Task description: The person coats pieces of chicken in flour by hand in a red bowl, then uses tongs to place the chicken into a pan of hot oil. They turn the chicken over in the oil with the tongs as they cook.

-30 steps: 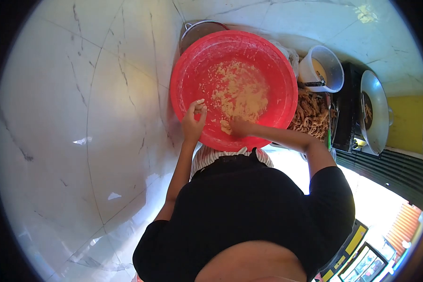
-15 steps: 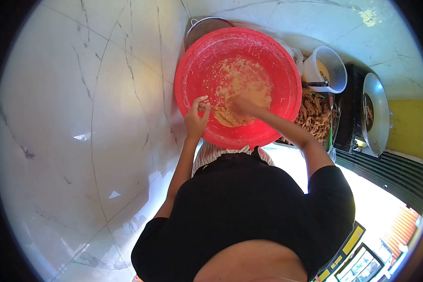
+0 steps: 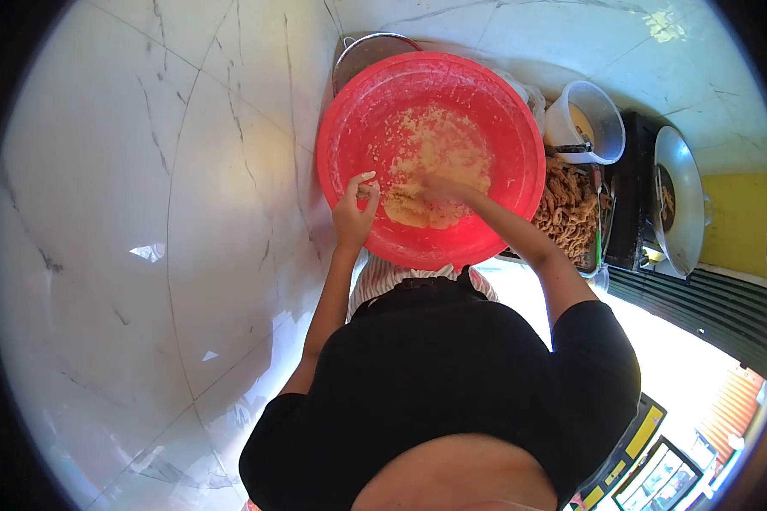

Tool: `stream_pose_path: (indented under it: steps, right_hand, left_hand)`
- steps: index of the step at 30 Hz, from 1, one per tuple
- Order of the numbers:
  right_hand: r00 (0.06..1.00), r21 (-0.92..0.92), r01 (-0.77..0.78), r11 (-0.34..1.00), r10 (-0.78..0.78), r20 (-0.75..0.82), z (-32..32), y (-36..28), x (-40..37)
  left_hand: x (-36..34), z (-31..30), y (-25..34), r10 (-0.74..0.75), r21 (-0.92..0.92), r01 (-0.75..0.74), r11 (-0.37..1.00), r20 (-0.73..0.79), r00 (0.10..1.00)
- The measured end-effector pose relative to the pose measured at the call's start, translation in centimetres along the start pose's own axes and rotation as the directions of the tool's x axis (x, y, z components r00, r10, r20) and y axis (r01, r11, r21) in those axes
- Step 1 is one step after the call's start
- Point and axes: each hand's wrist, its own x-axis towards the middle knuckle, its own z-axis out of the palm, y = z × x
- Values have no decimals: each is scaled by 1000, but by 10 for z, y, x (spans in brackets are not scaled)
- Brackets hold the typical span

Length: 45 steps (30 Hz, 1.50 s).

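Note:
A wide red basin (image 3: 349, 111) stands in front of me, its inner wall dusted with white. Crumbly yellowish flour mixture (image 3: 439, 145) lies on its bottom. My left hand (image 3: 355, 209) is at the basin's near left rim, fingers curved and apart, with flour on the fingertips and nothing visible between them. Inside the basin, my right hand (image 3: 441, 189) is down at the mixture, smeared by motion, so its fingers cannot be made out.
Right of the basin is a tray of brown fried pieces (image 3: 567, 209), with a white bucket (image 3: 601, 128) behind it. Farther right, a large metal pan (image 3: 686, 204) sits by a black stove (image 3: 635, 192). A marbled tiled wall (image 3: 102, 213) fills the left.
My right hand has shifted slightly within the mixture, still blurred. My left hand keeps its place at the rim. The whole view has moved a little.

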Motion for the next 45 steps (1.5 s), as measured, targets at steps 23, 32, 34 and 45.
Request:
stream_pose_path:
  steps: [23,32,34,45]
  right_hand:
    - [913,-817,140,560,-392,-113,35,58,21]
    - [952,-478,-93,874,-62,-299,102,62,31]
    - [976,-169,-193,966,172,-136,82,9,6]
    - [980,372,170,913,-119,-157,-24,35,47]
  left_hand:
    - [0,-3,7,-3,44,2,999,29,1000]
    - [-2,1,-2,-14,38,13,999,13,1000]
    - [-2,0,-2,-22,37,21,999,17,1000]
    - [1,-3,4,-28,58,26,998,24,999]
